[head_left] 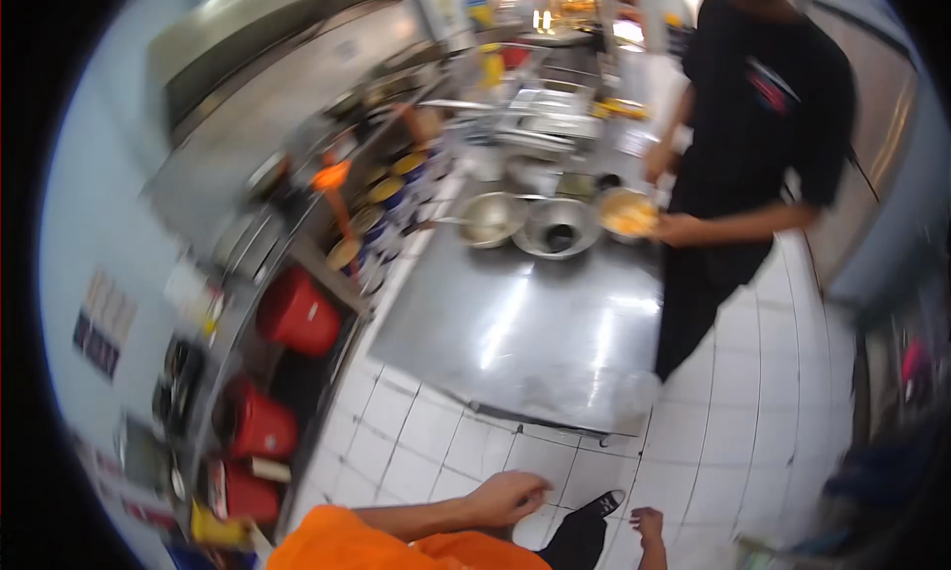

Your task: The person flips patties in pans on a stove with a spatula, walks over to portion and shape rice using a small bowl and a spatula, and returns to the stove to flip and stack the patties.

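Observation:
My left hand [510,497] hangs at the bottom of the view in front of my orange shirt [347,540], loosely bent, with nothing seen in it. To its right, my right hand [647,523] is low over the white tiled floor, its fingers slightly curled and apart, holding nothing visible. Both are off the steel table [525,322], whose near edge lies just beyond them. On that table stand a metal pan [488,220] and a steel bowl [557,231] with something dark inside. Motion blurs fine detail.
Beyond the table's right side, a person in black [763,114] holds a bowl of yellow-orange food [629,215]. Red buckets [297,312] sit under the left counter. An orange ladle [332,177] and several blue containers [389,194] line that side. Metal trays [545,114] are farther back.

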The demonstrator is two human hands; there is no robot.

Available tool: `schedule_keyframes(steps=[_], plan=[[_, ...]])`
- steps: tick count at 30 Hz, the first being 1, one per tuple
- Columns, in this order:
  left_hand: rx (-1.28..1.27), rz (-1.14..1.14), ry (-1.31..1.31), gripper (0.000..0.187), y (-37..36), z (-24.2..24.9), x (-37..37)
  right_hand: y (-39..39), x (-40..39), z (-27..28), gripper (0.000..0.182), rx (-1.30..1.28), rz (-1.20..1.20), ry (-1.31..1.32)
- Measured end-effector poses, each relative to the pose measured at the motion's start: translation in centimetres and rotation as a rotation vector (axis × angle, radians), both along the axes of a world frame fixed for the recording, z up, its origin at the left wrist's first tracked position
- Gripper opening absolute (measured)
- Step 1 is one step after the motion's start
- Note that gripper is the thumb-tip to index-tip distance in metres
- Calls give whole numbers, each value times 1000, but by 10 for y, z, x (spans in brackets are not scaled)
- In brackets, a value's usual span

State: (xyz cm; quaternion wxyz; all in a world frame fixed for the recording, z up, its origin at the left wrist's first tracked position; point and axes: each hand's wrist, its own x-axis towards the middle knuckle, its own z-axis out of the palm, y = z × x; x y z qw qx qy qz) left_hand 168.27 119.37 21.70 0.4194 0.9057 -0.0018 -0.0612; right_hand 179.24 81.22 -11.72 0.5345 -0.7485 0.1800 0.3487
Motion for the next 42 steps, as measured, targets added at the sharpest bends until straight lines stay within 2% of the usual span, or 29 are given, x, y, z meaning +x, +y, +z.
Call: schedule_keyframes(steps=[1,2,3,6,7,8,9,10,11,12,14,17,20,21,24,26,27,29,30,33,34,35,36,37,38,39,40,41,42], plan=[[-33,47,-220,20,3,46,-15,-15,-11,-36,21,73,109,98],[-44,99,-461,20,14,79,-24,-41,-6,-98,20,-113,721,-51],[-55,224,-678,19,36,114,-37,-25,4,-108,18,-62,529,316],[22,496,-1231,19,100,191,-134,70,0,-106,11,-291,741,220],[135,443,-1293,22,122,219,-183,127,-18,-87,21,-329,843,-2],[257,372,-1356,25,131,245,-251,176,-42,-67,20,-226,863,-31],[300,453,-1569,27,143,246,-287,240,-61,-63,19,-222,915,-44],[332,537,-1770,30,149,248,-317,298,-71,-89,19,-323,1360,-337],[385,595,-1771,30,153,247,-365,352,-106,-70,18,-114,1214,-234],[448,646,-1768,31,155,250,-406,413,-136,-48,19,-84,1339,-235],[557,747,-1823,30,158,265,-470,513,-226,37,17,78,1341,-231],[761,861,-1881,26,168,276,-578,624,-323,12,15,413,1584,-322],[1075,803,-1805,18,192,278,-670,672,-413,86,14,398,1793,-391],[1152,745,-1831,17,206,277,-692,683,-424,82,16,407,1835,-367],[1129,899,-1844,18,229,264,-738,705,-438,45,17,241,1939,-293],[1143,946,-1775,23,256,250,-775,718,-429,15,21,-141,2021,-272],[1203,874,-1702,28,279,243,-802,723,-431,10,22,-380,2097,-289],[1202,928,-1516,28,316,237,-849,742,-457,5,17,-612,1952,-199],[1119,1062,-1407,24,325,235,-871,744,-463,8,15,-722,1864,-150],[1206,1466,-1025,5,411,200,-955,783,-495,-13,16,-981,1674,-21],[1151,1602,-873,4,446,166,-995,818,-525,-28,19,-958,1778,-3],[889,1831,-851,3,476,115,-1026,851,-557,-48,23,-850,2005,-20],[519,2036,-751,8,480,71,-1054,888,-594,-68,26,-542,2415,-138],[561,2168,-427,7,478,20,-1078,931,-640,-88,30,-233,2691,-355],[495,2211,-205,9,467,-37,-1098,983,-706,-76,26,-139,2787,-583],[331,2326,-188,12,454,-70,-1104,1035,-774,-61,26,-48,2850,-842],[124,2414,-415,12,443,-99,-1103,1077,-817,-67,24,337,2613,-909],[32,2497,-403,12,431,-136,-1101,1102,-884,-6,24,272,2195,-740],[-66,2572,-409,8,423,-162,-1100,1139,-941,50,23,489,2186,-866]])
